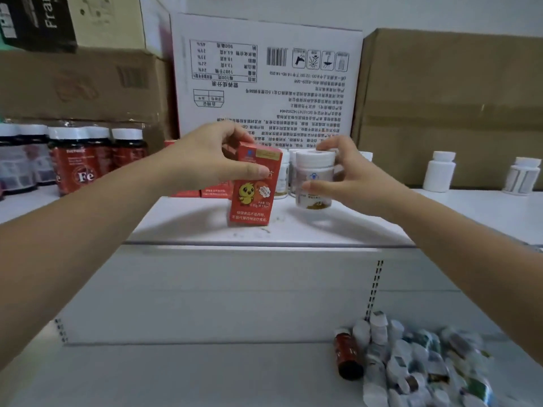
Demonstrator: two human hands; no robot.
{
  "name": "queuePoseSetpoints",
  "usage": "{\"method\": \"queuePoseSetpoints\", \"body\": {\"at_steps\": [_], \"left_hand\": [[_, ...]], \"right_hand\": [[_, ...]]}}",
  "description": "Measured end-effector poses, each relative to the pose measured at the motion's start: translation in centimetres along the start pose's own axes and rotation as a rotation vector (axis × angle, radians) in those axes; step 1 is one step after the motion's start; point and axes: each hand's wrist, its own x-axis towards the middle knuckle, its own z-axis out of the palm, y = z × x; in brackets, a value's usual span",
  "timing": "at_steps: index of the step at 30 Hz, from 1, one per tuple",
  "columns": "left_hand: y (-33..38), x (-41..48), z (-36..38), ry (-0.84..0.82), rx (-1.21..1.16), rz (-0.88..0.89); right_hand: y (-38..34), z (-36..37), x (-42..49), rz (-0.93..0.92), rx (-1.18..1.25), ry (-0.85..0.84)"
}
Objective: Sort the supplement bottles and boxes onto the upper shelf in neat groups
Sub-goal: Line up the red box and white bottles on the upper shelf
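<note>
Here left fingers [252, 171] pinch a red box [249, 201], right fingers [321, 188] clasp a white bottle [315, 163] (label blurred).

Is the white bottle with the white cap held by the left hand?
No, the left hand grips the red box with the yellow chick, and the right hand holds the white bottle.

Single head view — forward and slightly downward, close on the upper shelf [338, 230]

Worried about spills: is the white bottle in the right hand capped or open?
Capped: a white lid sits on the white bottle that the right hand grips.
</note>
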Motion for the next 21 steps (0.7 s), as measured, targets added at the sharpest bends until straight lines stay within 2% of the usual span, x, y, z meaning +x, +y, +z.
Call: {"method": "queuePoseSetpoints", "body": {"at_steps": [3,6,13,18,21], "left_hand": [[-0.9,1.3,-0.6,-0.026,0.125,0.038],[-1.5,1.8,-1.6,-0.039,0.231,0.111],[-2.5,1.9,-2.0,-0.062,0.374,0.248],[-3.1,2.2,-2.3,-0.037,0.387,0.286],[-3.6,2.5,-3.5,-0.028,0.423,0.298]], "right_hand": [[1.2,-0.5,1.2,-0.045,-0.337,-0.028],[1.3,-1.0,2.4,-0.076,-0.476,-0.026],[2.1,0.0,3.6,-0.107,-0.537,0.058],[2.4,0.3,3.6,-0.134,-0.568,0.126],[0.9,0.6,2.6,-0.254,-0.573,0.230]]}}
